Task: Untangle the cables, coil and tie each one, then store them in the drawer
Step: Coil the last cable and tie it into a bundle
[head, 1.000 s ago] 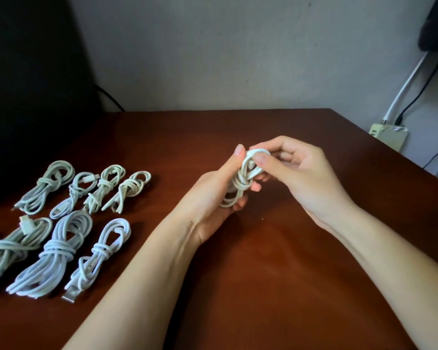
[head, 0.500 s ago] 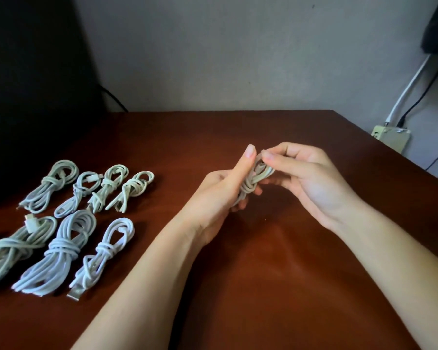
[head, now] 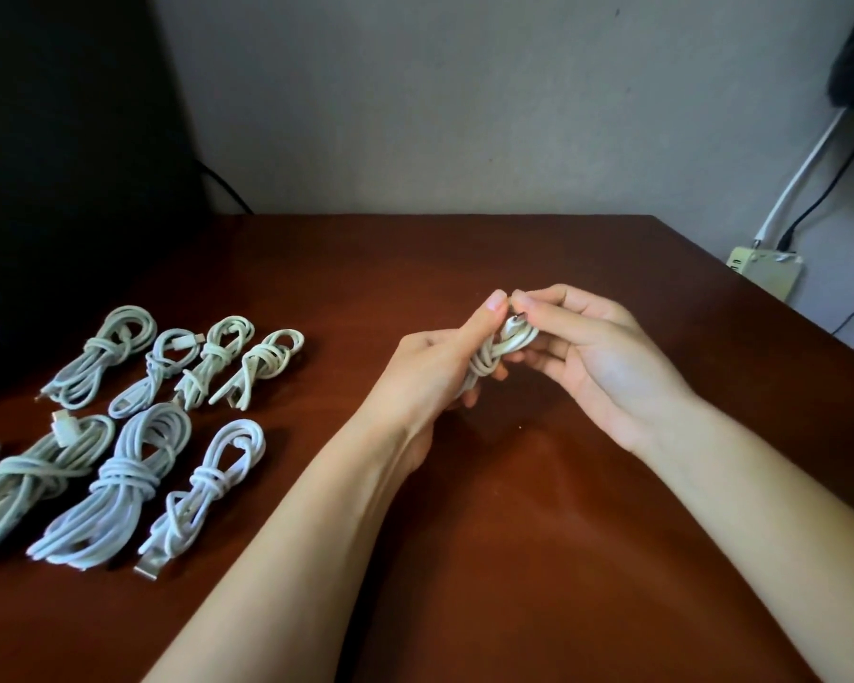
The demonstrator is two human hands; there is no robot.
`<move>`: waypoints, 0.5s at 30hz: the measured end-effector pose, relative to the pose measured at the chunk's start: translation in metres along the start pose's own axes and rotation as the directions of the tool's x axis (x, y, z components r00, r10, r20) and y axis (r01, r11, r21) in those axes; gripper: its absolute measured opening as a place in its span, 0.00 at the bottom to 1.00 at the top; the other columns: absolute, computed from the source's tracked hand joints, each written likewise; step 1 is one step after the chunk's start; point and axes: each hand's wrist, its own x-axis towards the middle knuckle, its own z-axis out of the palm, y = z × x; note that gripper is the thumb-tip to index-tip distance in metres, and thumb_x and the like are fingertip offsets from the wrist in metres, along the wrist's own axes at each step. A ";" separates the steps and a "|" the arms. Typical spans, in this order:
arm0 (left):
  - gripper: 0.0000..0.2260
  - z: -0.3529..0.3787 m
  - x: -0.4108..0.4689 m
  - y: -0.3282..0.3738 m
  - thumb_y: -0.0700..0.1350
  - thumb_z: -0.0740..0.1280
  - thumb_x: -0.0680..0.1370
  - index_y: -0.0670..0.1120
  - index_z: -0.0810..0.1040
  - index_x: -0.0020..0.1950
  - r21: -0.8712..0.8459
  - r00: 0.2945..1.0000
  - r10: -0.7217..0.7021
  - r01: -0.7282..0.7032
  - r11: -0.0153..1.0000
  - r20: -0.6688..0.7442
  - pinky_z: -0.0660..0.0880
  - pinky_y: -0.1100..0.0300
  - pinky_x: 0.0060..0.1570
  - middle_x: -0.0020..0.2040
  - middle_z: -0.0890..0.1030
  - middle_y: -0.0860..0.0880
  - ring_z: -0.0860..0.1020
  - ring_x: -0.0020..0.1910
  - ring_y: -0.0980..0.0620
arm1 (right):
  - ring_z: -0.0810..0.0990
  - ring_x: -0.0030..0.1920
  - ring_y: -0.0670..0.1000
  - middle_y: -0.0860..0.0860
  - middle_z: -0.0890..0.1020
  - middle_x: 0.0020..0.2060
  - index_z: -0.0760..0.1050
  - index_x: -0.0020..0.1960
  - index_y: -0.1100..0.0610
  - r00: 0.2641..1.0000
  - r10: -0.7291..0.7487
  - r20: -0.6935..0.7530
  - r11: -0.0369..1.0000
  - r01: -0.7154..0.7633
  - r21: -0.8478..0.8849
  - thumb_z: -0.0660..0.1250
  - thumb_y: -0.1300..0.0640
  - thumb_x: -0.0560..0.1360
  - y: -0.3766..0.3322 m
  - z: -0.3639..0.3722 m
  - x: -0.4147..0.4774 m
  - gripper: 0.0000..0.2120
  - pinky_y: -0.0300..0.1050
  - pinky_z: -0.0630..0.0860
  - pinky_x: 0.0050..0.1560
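Head view: left hand [head: 430,372], right hand [head: 607,357] grip one cable [head: 489,359]; seven bundles [head: 119,480] aside

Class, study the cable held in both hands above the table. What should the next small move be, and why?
Probably tuck the plug end through the top loop of the white cable and pull it snug. The left hand grips the cable's wrapped middle, while the right hand pinches that end at the top, so the tie looks unfinished.
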 end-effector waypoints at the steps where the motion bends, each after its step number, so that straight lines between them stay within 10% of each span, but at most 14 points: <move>1: 0.25 0.000 0.000 0.000 0.65 0.65 0.72 0.43 0.83 0.39 -0.007 1.000 -0.011 0.010 1.000 -0.013 0.66 0.61 0.35 0.35 0.80 0.47 0.69 0.31 0.52 | 0.81 0.39 0.49 0.53 0.83 0.37 0.80 0.38 0.55 1.000 0.003 -0.010 1.000 -0.002 0.014 0.70 0.54 0.64 0.002 0.000 0.000 0.05 0.42 0.77 0.46; 15: 0.12 -0.006 0.005 -0.003 0.49 0.71 0.73 0.39 0.83 0.41 -0.218 0.999 -0.048 0.045 0.975 -0.009 0.63 0.63 0.28 0.31 0.78 0.46 0.69 0.27 0.54 | 0.82 0.48 0.46 0.51 0.85 0.45 0.85 0.41 0.53 0.982 0.021 0.187 0.999 -0.027 0.028 0.65 0.58 0.70 0.004 -0.005 0.003 0.10 0.40 0.77 0.52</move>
